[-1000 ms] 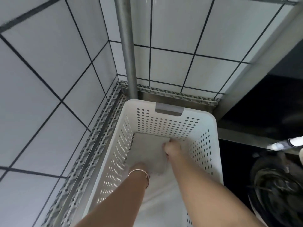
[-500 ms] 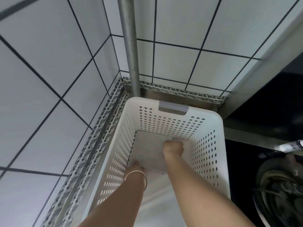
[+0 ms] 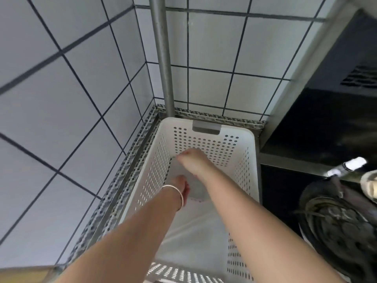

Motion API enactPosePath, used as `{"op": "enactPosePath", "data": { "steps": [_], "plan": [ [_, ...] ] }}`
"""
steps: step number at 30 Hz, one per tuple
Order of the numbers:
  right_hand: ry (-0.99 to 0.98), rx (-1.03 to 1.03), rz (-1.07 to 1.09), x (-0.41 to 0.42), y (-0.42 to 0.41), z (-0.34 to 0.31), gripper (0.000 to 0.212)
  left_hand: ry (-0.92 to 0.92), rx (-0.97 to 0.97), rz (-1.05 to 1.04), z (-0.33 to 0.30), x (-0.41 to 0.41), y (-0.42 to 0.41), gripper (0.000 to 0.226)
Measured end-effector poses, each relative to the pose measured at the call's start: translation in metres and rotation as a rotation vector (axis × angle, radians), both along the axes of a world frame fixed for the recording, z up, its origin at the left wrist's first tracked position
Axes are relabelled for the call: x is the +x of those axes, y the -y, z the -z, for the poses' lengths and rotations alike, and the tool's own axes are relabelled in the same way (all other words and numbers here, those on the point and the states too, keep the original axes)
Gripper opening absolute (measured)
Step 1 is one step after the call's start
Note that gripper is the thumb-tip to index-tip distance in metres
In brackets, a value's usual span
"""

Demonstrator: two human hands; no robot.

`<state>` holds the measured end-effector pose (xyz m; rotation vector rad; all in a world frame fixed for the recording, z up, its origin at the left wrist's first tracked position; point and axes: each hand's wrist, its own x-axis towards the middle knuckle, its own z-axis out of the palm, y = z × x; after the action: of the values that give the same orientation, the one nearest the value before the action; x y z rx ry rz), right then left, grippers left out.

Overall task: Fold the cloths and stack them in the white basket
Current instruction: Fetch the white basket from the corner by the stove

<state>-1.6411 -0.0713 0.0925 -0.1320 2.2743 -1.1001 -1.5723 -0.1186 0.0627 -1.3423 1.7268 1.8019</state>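
The white perforated basket (image 3: 245, 170) stands in a tiled corner. Both my arms reach down into it. A folded pale cloth (image 3: 196, 189) lies inside on top of a larger white cloth (image 3: 193, 231) that covers the near part of the bottom. My right hand (image 3: 193, 160) is at the folded cloth's far left corner, fingers curled and pinched on its edge. My left hand (image 3: 181, 185), with a thin bangle on the wrist, is at the cloth's near left side. Its fingers point down and are hidden behind the wrist.
Grey tiled walls close in on the left and behind. A metal pole (image 3: 163, 58) rises at the basket's far left corner, and perforated metal trim (image 3: 126, 170) runs along the left. A dark cabinet (image 3: 326, 119) and a black round object with cables (image 3: 336, 221) sit right.
My right hand has shifted left and toward the far wall of the basket, to the cloth's far left corner. My left hand stays at the near left side. The view has tilted slightly.
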Motion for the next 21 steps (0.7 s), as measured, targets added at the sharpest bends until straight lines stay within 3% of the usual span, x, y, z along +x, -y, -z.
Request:
{"op": "enactPosePath", "data": {
  "steps": [3, 9, 12, 16, 21],
  "plan": [
    [-0.18, -0.08, -0.051, 0.008, -0.012, -0.033, 0.03, -0.083, 0.036, 0.03, -0.035, -0.001, -0.006, 0.028],
    [-0.315, -0.035, -0.103, 0.011, -0.041, -0.046, 0.02, -0.247, -0.351, 0.3, -0.067, 0.001, -0.01, 0.022],
    [-0.372, 0.027, -0.172, 0.008, -0.057, -0.047, 0.017, -0.2, -0.594, 0.368, -0.073, 0.019, -0.017, 0.02],
    [-0.494, 0.125, -0.335, -0.002, -0.078, -0.051, 0.019, -0.116, -0.863, 0.272, -0.084, 0.057, -0.036, 0.02],
    [-0.522, 0.067, -0.325, -0.036, -0.095, -0.064, 0.027, -0.236, -0.824, -0.091, -0.09, 0.111, -0.067, 0.013]
  ]
}}
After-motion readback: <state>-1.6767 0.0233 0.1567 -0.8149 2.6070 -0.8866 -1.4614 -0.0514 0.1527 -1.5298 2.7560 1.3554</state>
